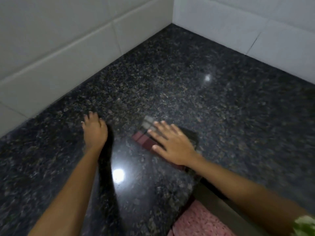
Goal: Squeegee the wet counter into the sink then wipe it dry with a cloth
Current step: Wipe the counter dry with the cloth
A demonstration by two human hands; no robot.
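Observation:
A dark speckled granite counter [170,79] fills the view and shines with light glare. A folded checked cloth [144,133], maroon and grey, lies flat on it near the middle. My right hand [172,142] presses flat on top of the cloth with fingers spread. My left hand [94,130] rests fingertips-down on the bare counter to the left, holding nothing. No squeegee and no sink are in view.
White tiled walls [59,57] meet at the far corner [172,23] and border the counter at the back and right. The counter's front edge [196,193] drops off at lower right, with a pink mat [201,222] on the floor below.

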